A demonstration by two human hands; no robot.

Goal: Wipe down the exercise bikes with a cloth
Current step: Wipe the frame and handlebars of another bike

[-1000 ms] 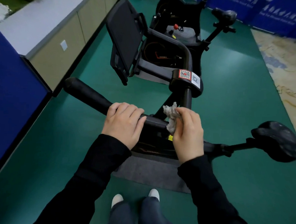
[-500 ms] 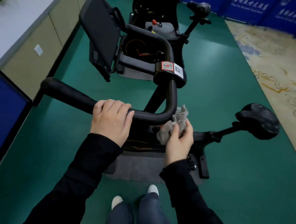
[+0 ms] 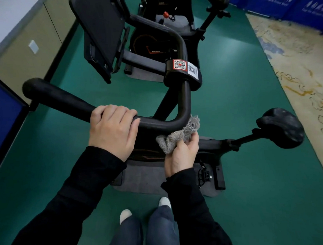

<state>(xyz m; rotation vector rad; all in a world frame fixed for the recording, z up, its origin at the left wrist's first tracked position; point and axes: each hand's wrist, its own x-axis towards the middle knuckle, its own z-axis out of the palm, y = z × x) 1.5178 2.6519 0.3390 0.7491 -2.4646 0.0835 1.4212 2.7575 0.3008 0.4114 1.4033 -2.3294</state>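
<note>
A black exercise bike stands in front of me, its looped handlebar (image 3: 64, 100) running from the left end round a bend to a clamp with QR stickers (image 3: 184, 66). My left hand (image 3: 113, 131) grips the near bar from above. My right hand (image 3: 182, 154) holds a grey fluffy cloth (image 3: 179, 136) against the underside of the bar's bend, fingers curled round the cloth. The bike's black saddle (image 3: 281, 129) sticks out to the right on its post. A black screen (image 3: 102, 32) is mounted at the far end of the handlebar.
A second exercise bike (image 3: 171, 17) stands behind on the green floor (image 3: 247, 101). Grey mats (image 3: 146, 181) lie under both bikes. Cabinets (image 3: 35, 44) line the left wall; a blue panel (image 3: 3, 117) is at the left edge. A patterned carpet (image 3: 301, 62) and blue banners are on the right.
My right hand slid the cloth from the top of the bar near the stem, rightward and down under the bar's bend. My left hand stayed gripping the bar.
</note>
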